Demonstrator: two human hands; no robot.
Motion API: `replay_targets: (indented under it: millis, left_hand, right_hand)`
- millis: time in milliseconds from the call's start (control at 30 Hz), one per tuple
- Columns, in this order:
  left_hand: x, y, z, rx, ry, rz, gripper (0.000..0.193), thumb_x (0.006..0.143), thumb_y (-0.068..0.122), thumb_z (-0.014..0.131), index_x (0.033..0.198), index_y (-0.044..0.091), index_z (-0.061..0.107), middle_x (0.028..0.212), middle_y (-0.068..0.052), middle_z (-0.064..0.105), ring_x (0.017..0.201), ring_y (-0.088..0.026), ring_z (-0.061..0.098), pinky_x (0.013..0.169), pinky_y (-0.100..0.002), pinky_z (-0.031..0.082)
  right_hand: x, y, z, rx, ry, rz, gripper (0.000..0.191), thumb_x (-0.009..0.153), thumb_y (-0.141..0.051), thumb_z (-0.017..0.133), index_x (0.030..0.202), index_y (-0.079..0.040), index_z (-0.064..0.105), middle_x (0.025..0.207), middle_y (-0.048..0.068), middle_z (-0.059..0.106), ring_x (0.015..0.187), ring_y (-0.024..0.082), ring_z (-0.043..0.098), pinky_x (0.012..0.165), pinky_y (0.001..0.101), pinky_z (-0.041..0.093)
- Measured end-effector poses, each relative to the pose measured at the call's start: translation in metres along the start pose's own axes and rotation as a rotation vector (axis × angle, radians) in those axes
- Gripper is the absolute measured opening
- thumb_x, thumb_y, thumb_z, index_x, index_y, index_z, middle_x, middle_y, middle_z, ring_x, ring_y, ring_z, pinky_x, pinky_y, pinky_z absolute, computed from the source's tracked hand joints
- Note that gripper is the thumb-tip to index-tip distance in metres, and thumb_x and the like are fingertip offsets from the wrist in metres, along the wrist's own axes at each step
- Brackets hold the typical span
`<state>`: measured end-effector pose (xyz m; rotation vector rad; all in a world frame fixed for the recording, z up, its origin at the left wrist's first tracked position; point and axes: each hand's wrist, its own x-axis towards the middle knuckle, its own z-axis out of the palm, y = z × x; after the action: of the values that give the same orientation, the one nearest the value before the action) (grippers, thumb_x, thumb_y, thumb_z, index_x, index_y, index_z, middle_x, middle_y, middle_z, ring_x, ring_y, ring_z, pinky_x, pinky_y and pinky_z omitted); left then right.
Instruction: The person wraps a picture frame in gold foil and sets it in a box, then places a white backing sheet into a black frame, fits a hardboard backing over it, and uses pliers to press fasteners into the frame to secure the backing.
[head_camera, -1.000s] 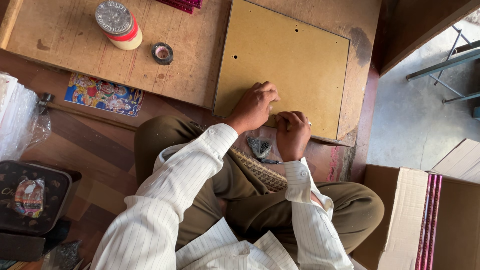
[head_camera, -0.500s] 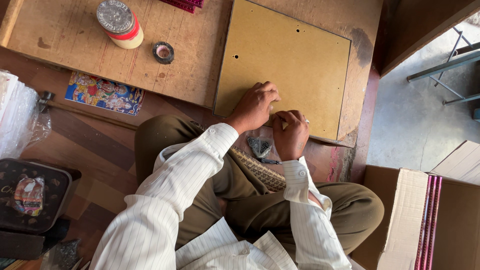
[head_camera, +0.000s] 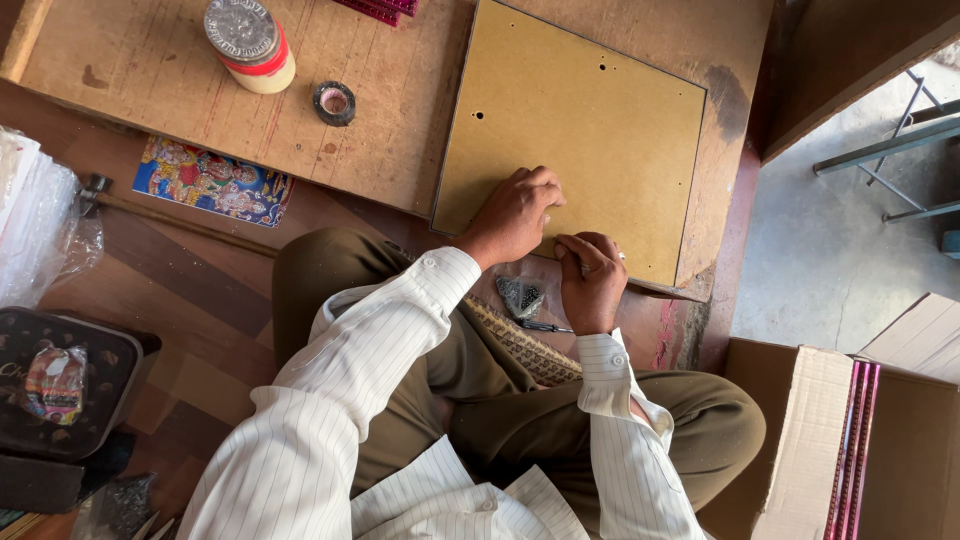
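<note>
Hardboard panel (head_camera: 580, 150) lies flat on the wooden surface (head_camera: 150, 80), at 1 o'clock from the seated person. Left hand (head_camera: 515, 215) rests knuckles-up on the panel's near edge, fingers curled; can't tell whether its grip holds anything. Right hand (head_camera: 590, 280) sits just beside it at 4 o'clock, grip pinched narrow, contents hidden. Tape roll (head_camera: 334, 102) and tin (head_camera: 250, 42) sit at 10 o'clock, well apart.

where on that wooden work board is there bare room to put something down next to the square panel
Bare wood lies between the black tape roll and the square panel, and left of the lidded jar toward the work board edge. The panel's near edge is crowded: left hand and right hand press there.
</note>
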<state>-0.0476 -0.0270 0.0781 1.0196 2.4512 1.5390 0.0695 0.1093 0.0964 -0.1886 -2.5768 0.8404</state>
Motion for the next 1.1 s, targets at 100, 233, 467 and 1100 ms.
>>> replay_targets:
  millis: [100, 233, 467, 1100]
  left_hand:
    - [0.000, 0.001, 0.000, 0.010, 0.008, 0.007, 0.022, 0.083, -0.007, 0.067, 0.102, 0.001, 0.073, 0.117, -0.007, 0.066, 0.112, -0.029, 0.061, 0.099, -0.039, 0.051]
    - [-0.001, 0.001, -0.001, 0.007, 0.011, 0.005, 0.022, 0.082, -0.007, 0.068, 0.102, 0.001, 0.073, 0.117, -0.008, 0.066, 0.111, -0.030, 0.062, 0.099, -0.039, 0.051]
    - [0.000, 0.002, -0.002, 0.004, 0.015, 0.011, 0.022, 0.081, -0.007, 0.069, 0.101, 0.001, 0.073, 0.116, -0.008, 0.066, 0.111, -0.031, 0.062, 0.098, -0.040, 0.051]
    - [-0.001, 0.002, -0.001, 0.005, 0.004, 0.000, 0.022, 0.082, -0.006, 0.070, 0.103, 0.001, 0.073, 0.117, -0.008, 0.065, 0.112, -0.030, 0.061, 0.099, -0.039, 0.051]
  right_hand:
    - [-0.002, -0.002, -0.002, 0.003, -0.007, -0.023, 0.016, 0.087, -0.006, 0.078, 0.103, -0.008, 0.080, 0.103, 0.009, 0.074, 0.092, 0.025, 0.070, 0.082, 0.0351, 0.056]
    - [-0.004, -0.007, -0.002, -0.121, 0.020, -0.175, 0.015, 0.090, -0.004, 0.077, 0.105, -0.006, 0.079, 0.104, 0.009, 0.074, 0.094, 0.027, 0.070, 0.085, 0.0373, 0.054]
    - [-0.015, -0.015, -0.003, -0.252, 0.013, -0.299, 0.026, 0.090, -0.002, 0.074, 0.115, -0.001, 0.076, 0.113, 0.012, 0.073, 0.106, 0.028, 0.069, 0.091, 0.0392, 0.056]
    - [-0.019, -0.017, 0.002, -0.239, 0.039, -0.252, 0.021, 0.093, -0.005, 0.074, 0.113, -0.001, 0.077, 0.113, 0.012, 0.073, 0.106, 0.028, 0.068, 0.091, 0.0390, 0.054]
